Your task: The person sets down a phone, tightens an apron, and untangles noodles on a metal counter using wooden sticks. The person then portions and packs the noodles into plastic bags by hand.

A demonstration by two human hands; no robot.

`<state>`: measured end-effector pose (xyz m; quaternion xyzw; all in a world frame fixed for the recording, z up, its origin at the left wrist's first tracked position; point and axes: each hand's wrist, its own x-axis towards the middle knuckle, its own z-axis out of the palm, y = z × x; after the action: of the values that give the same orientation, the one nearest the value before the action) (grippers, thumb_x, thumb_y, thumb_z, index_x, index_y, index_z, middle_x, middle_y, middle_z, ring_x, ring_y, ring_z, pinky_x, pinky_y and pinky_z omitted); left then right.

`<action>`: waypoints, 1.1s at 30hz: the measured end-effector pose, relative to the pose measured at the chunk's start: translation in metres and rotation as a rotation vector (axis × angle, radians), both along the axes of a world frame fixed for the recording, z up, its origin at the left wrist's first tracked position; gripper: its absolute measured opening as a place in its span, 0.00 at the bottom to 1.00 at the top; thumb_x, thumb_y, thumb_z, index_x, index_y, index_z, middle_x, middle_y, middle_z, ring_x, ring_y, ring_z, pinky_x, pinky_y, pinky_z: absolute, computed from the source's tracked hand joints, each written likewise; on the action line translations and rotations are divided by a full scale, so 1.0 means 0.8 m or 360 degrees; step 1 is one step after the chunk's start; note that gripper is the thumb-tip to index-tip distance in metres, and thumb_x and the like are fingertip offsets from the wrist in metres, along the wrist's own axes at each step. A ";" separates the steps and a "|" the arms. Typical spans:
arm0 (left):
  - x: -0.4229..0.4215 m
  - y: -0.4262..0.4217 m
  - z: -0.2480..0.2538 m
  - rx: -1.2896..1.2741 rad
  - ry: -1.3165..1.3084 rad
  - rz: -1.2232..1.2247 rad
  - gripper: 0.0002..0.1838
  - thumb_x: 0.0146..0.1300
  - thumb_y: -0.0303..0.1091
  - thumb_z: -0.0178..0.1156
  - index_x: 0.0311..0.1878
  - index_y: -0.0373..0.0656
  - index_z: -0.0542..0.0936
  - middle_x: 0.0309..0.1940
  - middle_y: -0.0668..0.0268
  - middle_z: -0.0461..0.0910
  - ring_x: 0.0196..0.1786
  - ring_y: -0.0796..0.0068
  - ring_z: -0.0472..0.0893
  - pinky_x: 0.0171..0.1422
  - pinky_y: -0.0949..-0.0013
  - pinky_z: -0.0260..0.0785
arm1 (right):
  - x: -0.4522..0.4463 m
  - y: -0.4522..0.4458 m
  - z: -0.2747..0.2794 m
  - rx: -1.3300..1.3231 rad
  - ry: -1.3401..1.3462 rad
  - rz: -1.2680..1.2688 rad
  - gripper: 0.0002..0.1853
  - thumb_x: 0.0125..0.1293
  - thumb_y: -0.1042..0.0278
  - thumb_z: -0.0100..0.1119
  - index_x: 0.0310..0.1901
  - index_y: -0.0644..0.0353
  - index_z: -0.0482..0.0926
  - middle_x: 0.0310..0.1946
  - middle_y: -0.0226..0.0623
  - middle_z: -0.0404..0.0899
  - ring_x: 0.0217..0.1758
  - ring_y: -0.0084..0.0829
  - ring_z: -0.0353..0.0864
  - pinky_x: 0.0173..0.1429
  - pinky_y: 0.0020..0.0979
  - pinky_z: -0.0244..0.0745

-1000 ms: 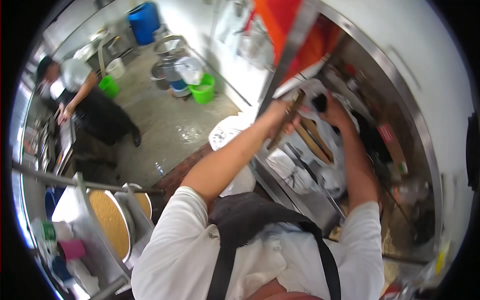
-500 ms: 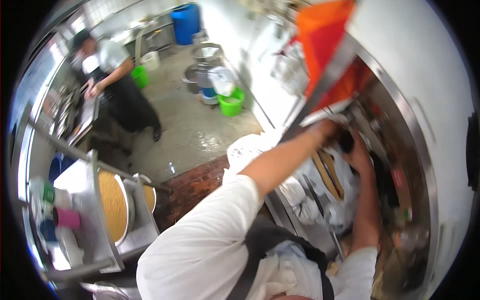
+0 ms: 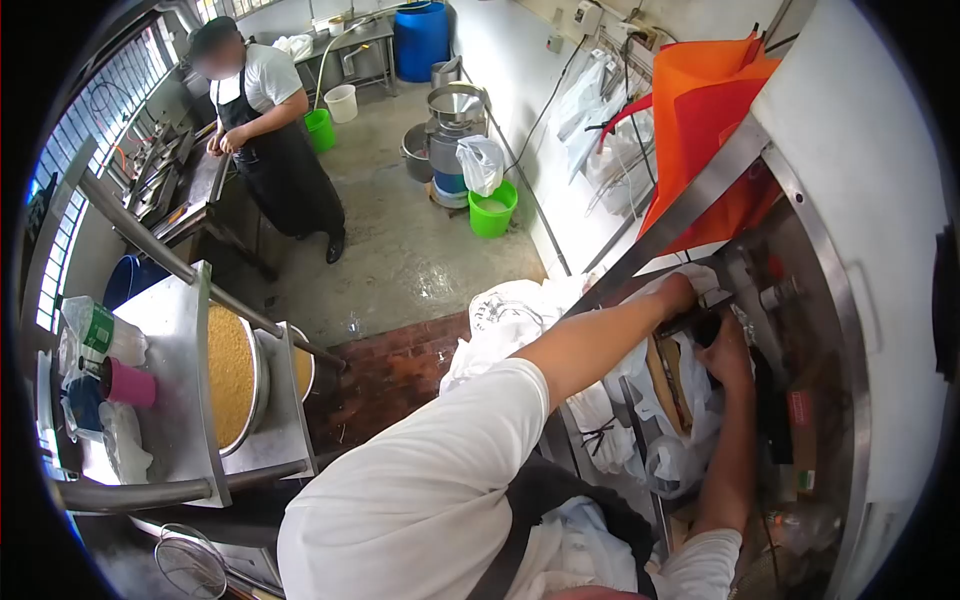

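Both arms reach into a metal-framed shelf at the right. My left hand (image 3: 680,294) is curled at the back of the shelf, beside white plastic (image 3: 703,277); its fingertips are hidden, and so is what they hold. My right hand (image 3: 730,350) is close by on the right, its fingers closed around a black thing (image 3: 707,325) whose kind I cannot make out. Just below the hands, a folded brown cardboard piece (image 3: 665,385) lies among clear plastic bags (image 3: 675,463). White cloth (image 3: 603,430) with a dark tie sits at the shelf's left side.
A slanted metal bar (image 3: 680,215) crosses above my left forearm, with orange-red bags (image 3: 700,140) hanging behind it. At left, a metal rack (image 3: 170,370) bears a bowl of tan crumbs (image 3: 230,375). A person in a dark apron (image 3: 275,150) stands by a counter. Green bucket (image 3: 492,210) on the floor.
The view has shifted, so the room sits a little lower and further right. Both hands stay close together in the shelf, slightly lower in view. The co-worker's hands remain together.
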<state>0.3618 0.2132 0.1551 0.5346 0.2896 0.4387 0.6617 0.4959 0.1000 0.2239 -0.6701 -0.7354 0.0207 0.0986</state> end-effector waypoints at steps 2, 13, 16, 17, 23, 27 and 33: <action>0.001 -0.002 0.002 -0.0077 0.0340 0.0092 0.14 0.65 0.28 0.58 0.51 0.34 0.84 0.51 0.51 0.85 0.54 0.58 0.85 0.57 0.59 0.76 | -0.001 -0.003 0.002 0.0006 -0.0021 -0.0011 0.52 0.43 0.72 0.75 0.72 0.68 0.58 0.62 0.60 0.71 0.67 0.58 0.69 0.72 0.47 0.66; 0.028 0.011 -0.013 -0.0054 0.0766 0.0257 0.16 0.65 0.37 0.59 0.44 0.33 0.86 0.49 0.45 0.85 0.54 0.46 0.84 0.59 0.54 0.76 | 0.043 -0.015 -0.008 -0.0004 -0.0054 -0.0178 0.53 0.44 0.71 0.76 0.73 0.66 0.56 0.67 0.61 0.68 0.72 0.57 0.67 0.74 0.44 0.65; 0.027 0.013 -0.012 -0.0085 0.0715 0.0188 0.20 0.68 0.41 0.61 0.49 0.29 0.84 0.48 0.42 0.84 0.53 0.49 0.84 0.58 0.56 0.75 | 0.040 0.004 -0.002 0.0032 -0.0052 -0.0120 0.53 0.45 0.72 0.76 0.73 0.67 0.57 0.65 0.62 0.70 0.71 0.58 0.68 0.73 0.45 0.66; 0.025 0.013 -0.013 -0.0017 0.0690 0.0186 0.19 0.68 0.40 0.60 0.47 0.30 0.84 0.44 0.44 0.84 0.49 0.50 0.85 0.54 0.56 0.76 | 0.037 0.008 0.001 0.0028 -0.0009 -0.0089 0.53 0.45 0.72 0.76 0.73 0.67 0.57 0.65 0.62 0.71 0.70 0.58 0.69 0.73 0.45 0.67; 0.023 0.040 -0.014 -0.0401 0.0010 -0.0038 0.13 0.71 0.36 0.55 0.34 0.38 0.83 0.23 0.56 0.79 0.22 0.65 0.80 0.24 0.59 0.70 | -0.002 0.015 0.002 -0.0126 0.0160 -0.0068 0.50 0.46 0.73 0.75 0.71 0.68 0.59 0.63 0.62 0.72 0.70 0.57 0.70 0.73 0.44 0.66; -0.008 0.019 0.031 -0.0321 0.0015 -0.0167 0.13 0.72 0.33 0.54 0.32 0.39 0.82 0.19 0.60 0.76 0.14 0.69 0.74 0.15 0.63 0.62 | -0.040 0.006 0.023 -0.0230 0.0277 -0.0005 0.48 0.47 0.75 0.74 0.71 0.68 0.60 0.64 0.59 0.73 0.70 0.56 0.70 0.73 0.41 0.65; -0.007 -0.005 0.046 -0.0556 -0.0046 -0.0273 0.11 0.71 0.32 0.56 0.34 0.38 0.82 0.19 0.60 0.77 0.14 0.68 0.76 0.15 0.62 0.65 | 0.026 0.000 -0.039 0.0300 0.0329 -0.0060 0.41 0.60 0.79 0.64 0.75 0.62 0.58 0.64 0.52 0.75 0.69 0.46 0.74 0.71 0.39 0.69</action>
<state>0.3562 0.2095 0.1919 0.4280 0.3052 0.3315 0.7835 0.5170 0.0999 0.1925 -0.6659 -0.7072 0.0188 0.2367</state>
